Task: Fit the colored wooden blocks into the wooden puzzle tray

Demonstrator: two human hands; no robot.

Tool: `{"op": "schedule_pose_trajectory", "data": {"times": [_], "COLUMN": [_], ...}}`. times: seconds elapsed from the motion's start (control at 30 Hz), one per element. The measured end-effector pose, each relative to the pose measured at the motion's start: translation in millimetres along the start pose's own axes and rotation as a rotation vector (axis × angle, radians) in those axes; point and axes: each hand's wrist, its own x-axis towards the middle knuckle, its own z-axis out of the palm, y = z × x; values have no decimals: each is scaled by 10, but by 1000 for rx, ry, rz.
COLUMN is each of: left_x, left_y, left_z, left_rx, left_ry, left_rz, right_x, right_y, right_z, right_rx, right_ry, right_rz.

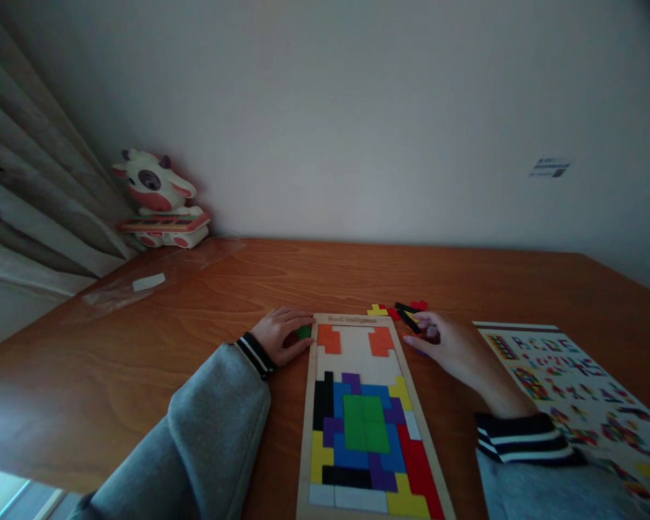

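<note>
A pale wooden puzzle board (306, 433) lies lengthwise before me, partly filled with coloured block pieces. Two orange pieces (329, 339) sit in its far corners, with bare board around them. A green block of pieces (365, 424) shows in the middle of the filled near part. My left hand (282, 337) rests at the far left edge, fingers stretched out and touching the frame; a green piece (304, 332) shows beneath it. Beyond the far right corner, my right hand (433, 338) has its fingers on a slanted black puzzle piece (409, 321), thumb lower down.
Loose yellow (378, 310) and red pieces (419, 305) lie past the board's far edge. A printed pattern sheet (568, 383) is at the right. At the back left stand a toy cow with a keyboard (162, 202) and a clear plastic bag (113, 292). A wall (357, 144) borders the table.
</note>
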Motion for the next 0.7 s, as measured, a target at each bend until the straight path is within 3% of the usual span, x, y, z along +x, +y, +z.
{"op": "schedule_pose_trajectory", "data": {"times": [0.2,0.53,0.7], "left_x": [-34,-84,-73], "left_y": [-43,-179,-127], "left_z": [-41,17,-7], "left_rx": [-36,-46,-75], "left_ry": [11,96,122], "left_rz": [20,-22,-21], "right_x": [-16,-44,-54], "right_y": [55,27,-6], "right_z": [4,-36,-41], "right_rx": [127,107,119], "right_ry": [-10,-58,-49], "right_rz": [95,48,46]}}
